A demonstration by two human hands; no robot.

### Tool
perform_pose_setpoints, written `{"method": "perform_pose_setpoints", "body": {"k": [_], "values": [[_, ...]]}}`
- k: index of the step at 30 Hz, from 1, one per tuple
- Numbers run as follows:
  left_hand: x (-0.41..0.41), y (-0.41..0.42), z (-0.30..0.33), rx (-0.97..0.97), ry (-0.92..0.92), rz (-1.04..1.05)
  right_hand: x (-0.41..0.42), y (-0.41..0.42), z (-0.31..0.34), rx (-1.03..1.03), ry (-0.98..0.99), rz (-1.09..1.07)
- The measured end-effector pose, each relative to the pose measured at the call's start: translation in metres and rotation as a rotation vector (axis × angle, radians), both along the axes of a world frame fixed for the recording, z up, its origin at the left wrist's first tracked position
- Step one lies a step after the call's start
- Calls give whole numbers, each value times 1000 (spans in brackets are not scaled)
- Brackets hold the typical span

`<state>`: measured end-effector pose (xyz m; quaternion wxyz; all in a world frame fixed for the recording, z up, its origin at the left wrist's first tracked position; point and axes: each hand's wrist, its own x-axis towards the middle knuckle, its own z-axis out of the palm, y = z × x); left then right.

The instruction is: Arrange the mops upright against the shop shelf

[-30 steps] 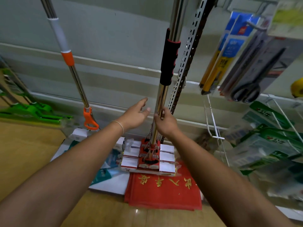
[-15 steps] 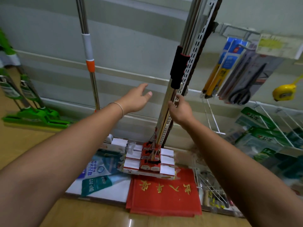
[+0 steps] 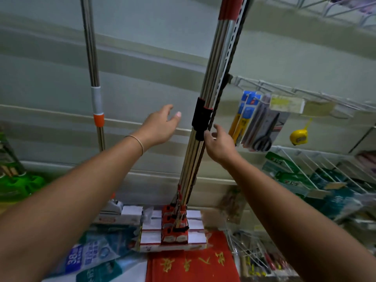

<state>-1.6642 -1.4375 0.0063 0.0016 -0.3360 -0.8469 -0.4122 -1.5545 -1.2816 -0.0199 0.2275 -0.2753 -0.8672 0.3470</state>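
The bundle of steel-handled sponge mops (image 3: 205, 110) stood nearly upright, leaning slightly right, its shafts resting against the perforated shelf upright (image 3: 230, 58). Its black foam grips (image 3: 200, 117) sat at about hand height; the red-and-white mop heads (image 3: 173, 231) rested at floor level on top of a red cloth (image 3: 191, 265) bearing gold characters. The right hand (image 3: 220, 144) was just right of the shafts, fingers loosely curled, with fingertips touching or nearly touching the lower end of the black grip; no firm grasp was visible. The left hand (image 3: 160, 127) hovered left of the bundle, apart from it, fingers relaxed and spread, holding nothing; a thin bracelet circled that wrist. A separate mop with an orange-and-white collar (image 3: 97, 106) stood upright further left against the wall panel. Green mop heads (image 3: 20, 184) lay at the far left, blurred. On the wire rack to the right hung packaged scissors (image 3: 264, 127) and a yellow tape measure (image 3: 298, 136).
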Motion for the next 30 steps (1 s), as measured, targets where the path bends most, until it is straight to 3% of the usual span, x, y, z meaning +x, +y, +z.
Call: {"method": "perform_pose_setpoints", "body": {"k": [8,17,30], "values": [[36,-6,68,94,126,95,30,6,64,39,178,77],[85,-11,83,166,150,180,59,9,93,44,253,196],[100,-47,119,241,157,190,86,-8,128,112,326,121]]}}
